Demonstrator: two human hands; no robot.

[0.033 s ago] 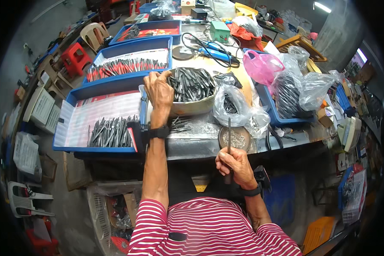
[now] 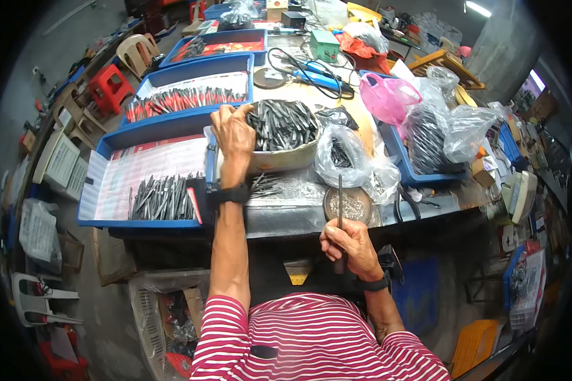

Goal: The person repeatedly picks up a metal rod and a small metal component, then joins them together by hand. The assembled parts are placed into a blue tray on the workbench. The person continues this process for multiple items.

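Note:
My left hand [image 2: 236,141] is at the left rim of a round pale tub [image 2: 283,160] heaped with slim black pieces [image 2: 285,124]. Its fingers curl over the rim at the edge of the heap; whatever is between them is hidden. Low in front of the table edge, my right hand [image 2: 354,249] grips a thin dark rod [image 2: 340,198] that stands nearly upright, its lower end showing below the fist. Beside my left wrist a blue tray [image 2: 136,223] holds a row of similar black pieces [image 2: 162,198] on paper. A round dish [image 2: 328,204] of small bits lies behind the rod.
Two more blue trays, one with red-and-black pieces [image 2: 184,100], stand farther back. An open clear bag [image 2: 356,166] is right of the tub, pliers [image 2: 409,202] near the table edge. At right, a blue bin [image 2: 403,166] holds bagged dark pieces. Blue corded tools [image 2: 318,79] lie behind.

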